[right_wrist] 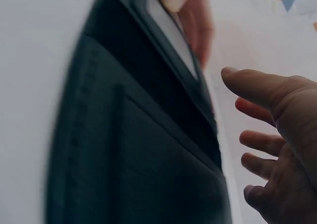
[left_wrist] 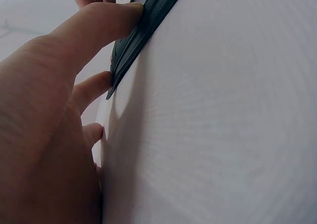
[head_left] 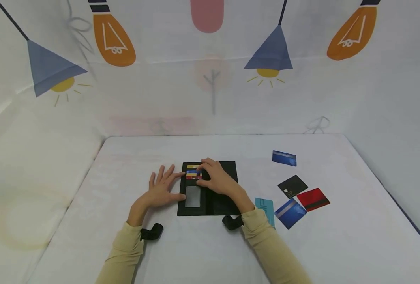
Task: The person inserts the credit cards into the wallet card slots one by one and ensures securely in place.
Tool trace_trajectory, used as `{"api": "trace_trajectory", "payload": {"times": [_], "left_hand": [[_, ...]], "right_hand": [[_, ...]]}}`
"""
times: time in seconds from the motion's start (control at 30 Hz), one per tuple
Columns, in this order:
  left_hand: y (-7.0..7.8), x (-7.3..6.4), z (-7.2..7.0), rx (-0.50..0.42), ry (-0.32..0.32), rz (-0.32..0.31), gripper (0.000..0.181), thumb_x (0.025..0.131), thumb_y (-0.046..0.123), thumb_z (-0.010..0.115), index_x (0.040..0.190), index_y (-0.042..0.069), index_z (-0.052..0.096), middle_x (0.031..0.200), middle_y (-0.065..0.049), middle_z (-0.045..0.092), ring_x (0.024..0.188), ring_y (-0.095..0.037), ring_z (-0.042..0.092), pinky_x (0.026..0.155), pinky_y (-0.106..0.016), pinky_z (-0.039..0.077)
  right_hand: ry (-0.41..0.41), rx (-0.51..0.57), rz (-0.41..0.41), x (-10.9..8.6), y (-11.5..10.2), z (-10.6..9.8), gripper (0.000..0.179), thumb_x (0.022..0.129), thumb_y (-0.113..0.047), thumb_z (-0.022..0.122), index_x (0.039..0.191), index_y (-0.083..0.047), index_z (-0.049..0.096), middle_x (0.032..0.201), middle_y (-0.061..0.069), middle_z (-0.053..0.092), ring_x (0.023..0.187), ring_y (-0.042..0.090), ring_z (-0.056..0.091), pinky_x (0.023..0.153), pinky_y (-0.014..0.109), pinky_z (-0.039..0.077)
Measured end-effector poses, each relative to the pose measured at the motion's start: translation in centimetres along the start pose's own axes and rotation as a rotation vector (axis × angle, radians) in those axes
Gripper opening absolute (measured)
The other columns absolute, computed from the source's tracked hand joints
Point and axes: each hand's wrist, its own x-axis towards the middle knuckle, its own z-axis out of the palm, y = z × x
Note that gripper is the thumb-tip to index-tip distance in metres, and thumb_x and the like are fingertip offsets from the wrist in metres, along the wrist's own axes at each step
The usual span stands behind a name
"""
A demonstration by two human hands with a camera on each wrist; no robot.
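A black wallet [head_left: 222,203] lies unfolded on the white table, with several coloured cards [head_left: 192,172] showing in slots on its left panel. Below those slots is a clear window [head_left: 192,196]. My left hand [head_left: 162,189] is spread, its thumb [left_wrist: 116,18] and index finger touching the wallet's left edge. Over the slots hovers my right hand [head_left: 217,177], hiding part of the cards and of the right panel. In the right wrist view the thumb [right_wrist: 252,85] and fingers stand apart with nothing seen between them.
To the right lie loose cards: a blue one [head_left: 284,158] at the back, a black one [head_left: 293,186], a red one [head_left: 314,199], another blue one [head_left: 290,213] and a teal one [head_left: 265,209] partly behind my right sleeve [head_left: 267,236]. Printed white walls [head_left: 153,90] surround the table.
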Motion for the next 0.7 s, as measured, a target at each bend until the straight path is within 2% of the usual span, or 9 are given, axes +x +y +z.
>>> {"api": "trace_trajectory", "payload": {"times": [0.17, 0.33, 0.7], "left_hand": [[0.1, 0.0, -0.1, 0.003, 0.006, -0.015, 0.081, 0.083, 0.052, 0.072, 0.151, 0.022, 0.041, 0.166, -0.017, 0.008, 0.15, -0.043, -0.013, 0.113, -0.064, -0.015], [0.2, -0.1, -0.1, -0.003, 0.008, -0.023, 0.08, 0.083, 0.051, 0.072, 0.151, 0.022, 0.041, 0.166, -0.017, 0.007, 0.15, -0.042, -0.013, 0.113, -0.063, -0.015], [0.2, -0.1, 0.1, -0.009, 0.017, 0.002, 0.08, 0.082, 0.05, 0.073, 0.15, 0.02, 0.042, 0.166, -0.017, 0.009, 0.15, -0.043, -0.012, 0.113, -0.064, -0.015]], "right_hand": [[0.017, 0.022, 0.027, -0.4, 0.3, -1.5, 0.045, 0.095, -0.03, 0.068, 0.133, -0.008, 0.055, 0.157, 0.017, 0.033, 0.15, 0.035, 0.021, 0.121, 0.054, 0.008], [0.055, 0.054, 0.055, -0.9, 1.5, -2.9, 0.048, 0.096, -0.03, 0.065, 0.137, -0.008, 0.052, 0.158, 0.017, 0.031, 0.15, 0.035, 0.018, 0.121, 0.055, 0.008], [0.119, 0.052, 0.116, -2.5, 5.8, -5.4, 0.05, 0.097, -0.027, 0.065, 0.139, -0.005, 0.05, 0.156, 0.022, 0.033, 0.146, 0.04, 0.024, 0.118, 0.057, 0.019]]}}
